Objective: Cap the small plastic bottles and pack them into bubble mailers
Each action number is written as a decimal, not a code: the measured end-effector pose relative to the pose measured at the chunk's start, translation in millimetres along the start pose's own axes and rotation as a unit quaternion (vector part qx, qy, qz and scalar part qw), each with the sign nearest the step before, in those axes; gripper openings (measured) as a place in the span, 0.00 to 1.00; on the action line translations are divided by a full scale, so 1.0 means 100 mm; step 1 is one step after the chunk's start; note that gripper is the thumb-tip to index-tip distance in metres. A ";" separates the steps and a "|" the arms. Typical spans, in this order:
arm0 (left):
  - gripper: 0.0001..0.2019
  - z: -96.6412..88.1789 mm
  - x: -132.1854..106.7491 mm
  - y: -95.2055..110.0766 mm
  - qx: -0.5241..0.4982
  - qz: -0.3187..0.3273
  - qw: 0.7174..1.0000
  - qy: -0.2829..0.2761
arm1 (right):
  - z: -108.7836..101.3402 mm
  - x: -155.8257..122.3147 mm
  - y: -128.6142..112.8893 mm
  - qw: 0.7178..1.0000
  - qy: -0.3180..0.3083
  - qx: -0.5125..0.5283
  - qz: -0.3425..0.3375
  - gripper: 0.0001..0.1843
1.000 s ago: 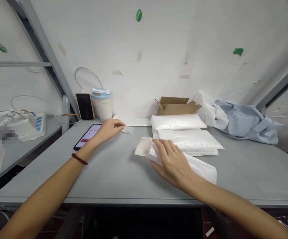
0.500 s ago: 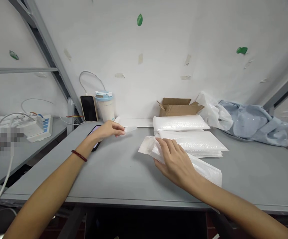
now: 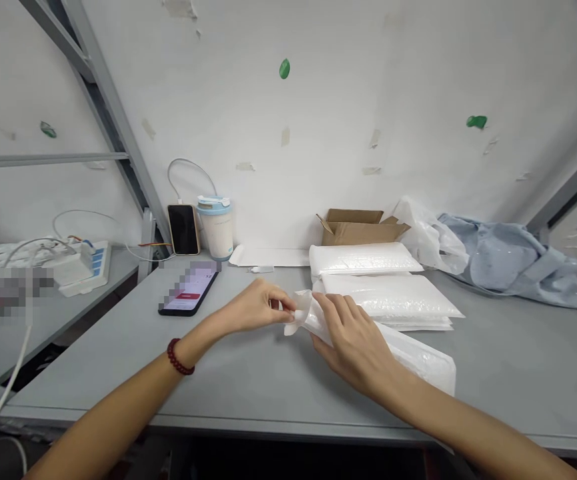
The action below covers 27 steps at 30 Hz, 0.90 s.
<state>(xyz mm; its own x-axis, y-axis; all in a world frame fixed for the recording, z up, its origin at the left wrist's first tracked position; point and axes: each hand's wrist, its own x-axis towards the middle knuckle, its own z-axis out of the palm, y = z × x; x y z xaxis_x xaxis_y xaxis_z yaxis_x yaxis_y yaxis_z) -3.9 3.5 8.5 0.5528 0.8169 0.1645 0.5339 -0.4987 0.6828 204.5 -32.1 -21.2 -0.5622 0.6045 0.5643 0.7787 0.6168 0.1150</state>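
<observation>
A white bubble mailer (image 3: pixel 413 353) lies on the grey table (image 3: pixel 248 380) under my right hand (image 3: pixel 356 340), whose fingers curl over its open left end. My left hand (image 3: pixel 258 308) pinches at that same opening, fingers closed on the mailer's flap or on a small white piece; I cannot tell which. A small white piece (image 3: pixel 262 269) lies on the table farther back. A red bead bracelet is on my left wrist.
Two more white mailers (image 3: pixel 383 293) are stacked behind. A cardboard box (image 3: pixel 358 227), plastic bag (image 3: pixel 426 230) and blue cloth (image 3: pixel 513 257) sit at the back right. A phone (image 3: pixel 188 293) lies flat at the left; another phone (image 3: pixel 183 229) and a cup (image 3: pixel 216 227) stand by the wall.
My left hand came back from the far left of the table, near the phone, to the mailer's open end. My right hand stayed on the mailer.
</observation>
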 end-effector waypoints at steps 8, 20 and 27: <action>0.14 0.27 -0.03 0.08 0.064 0.142 0.987 0.025 | 0.02 -0.02 -0.04 0.999 -0.028 0.016 -0.006 0.26; 0.16 -0.40 0.09 -0.92 0.272 -0.141 0.936 0.174 | -0.02 -0.01 -0.02 1.000 -0.007 0.023 -0.002 0.26; 0.12 -0.38 0.14 -1.16 0.265 -0.129 0.949 0.114 | -0.03 0.00 -0.02 1.000 -0.025 0.012 0.006 0.25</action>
<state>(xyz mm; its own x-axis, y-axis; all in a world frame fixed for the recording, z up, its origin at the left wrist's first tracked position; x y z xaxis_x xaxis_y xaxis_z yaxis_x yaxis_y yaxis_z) -82.9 84.1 -41.3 0.2387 0.9432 0.2309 0.9128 -0.2991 0.2781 203.6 -34.9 -19.1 -0.5669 0.6361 0.5234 0.7788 0.6209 0.0889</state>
